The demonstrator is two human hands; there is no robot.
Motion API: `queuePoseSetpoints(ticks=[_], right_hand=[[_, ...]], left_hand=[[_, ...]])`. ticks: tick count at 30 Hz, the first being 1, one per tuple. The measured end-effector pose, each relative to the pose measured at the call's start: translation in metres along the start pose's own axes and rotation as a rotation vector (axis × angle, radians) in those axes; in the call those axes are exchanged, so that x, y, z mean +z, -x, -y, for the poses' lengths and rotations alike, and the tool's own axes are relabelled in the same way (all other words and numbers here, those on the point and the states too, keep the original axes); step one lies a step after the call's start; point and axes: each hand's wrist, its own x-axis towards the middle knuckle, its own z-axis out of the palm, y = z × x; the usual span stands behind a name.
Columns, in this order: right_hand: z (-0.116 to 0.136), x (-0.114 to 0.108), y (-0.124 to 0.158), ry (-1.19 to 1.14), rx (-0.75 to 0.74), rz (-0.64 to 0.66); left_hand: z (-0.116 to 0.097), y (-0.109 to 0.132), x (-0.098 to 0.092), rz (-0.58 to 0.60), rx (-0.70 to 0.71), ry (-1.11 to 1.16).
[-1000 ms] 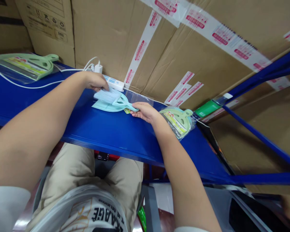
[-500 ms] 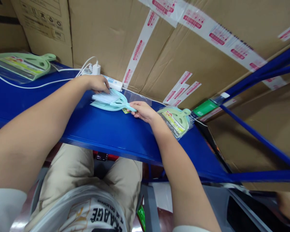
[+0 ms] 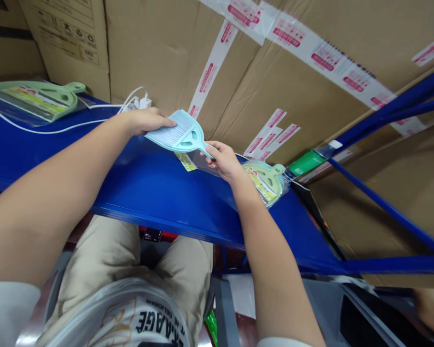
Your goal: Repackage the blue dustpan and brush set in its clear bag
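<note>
A light blue brush [image 3: 188,140] lies nested in a matching small dustpan [image 3: 168,145], both lifted off the blue shelf and tilted. Closed round the handle end is my right hand [image 3: 222,159]. At the other end my left hand [image 3: 150,120] pinches the dustpan's wide edge, its thumb over the white bristles and its other fingers hidden behind. Below the set lie a clear plastic bag [image 3: 207,164] and a yellow-green label card [image 3: 185,162].
Green dustpan sets in plastic lie at the left [image 3: 39,99] and right [image 3: 265,180]. A green-labelled bottle [image 3: 311,159] leans by the shelf frame. White cables [image 3: 104,104] run along the back to a charger [image 3: 144,101]. Large cardboard boxes [image 3: 159,53] wall off the rear of the blue shelf [image 3: 148,193].
The dustpan and brush have risen from the shelf and tipped, showing the brush face more fully. My left hand has closed on the wide edge; my right hand has moved slightly right and up.
</note>
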Motion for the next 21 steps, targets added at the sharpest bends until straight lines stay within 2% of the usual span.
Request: queuePoseSetpoints(ticks=[9,15,21], right_hand=[[0.001,0.004,0.004,0.036,0.106,0.034],[0.003,0.007,0.006,0.032,0.125,0.0],[0.006,0.006,0.007,0.0,0.113,0.019]], left_hand=[[-0.016,0.023,0.019,-0.002,0.052,0.055],[-0.02,0.03,0.029,-0.072,0.085,0.106],[-0.02,0.031,0.032,-0.077,0.115,0.163]])
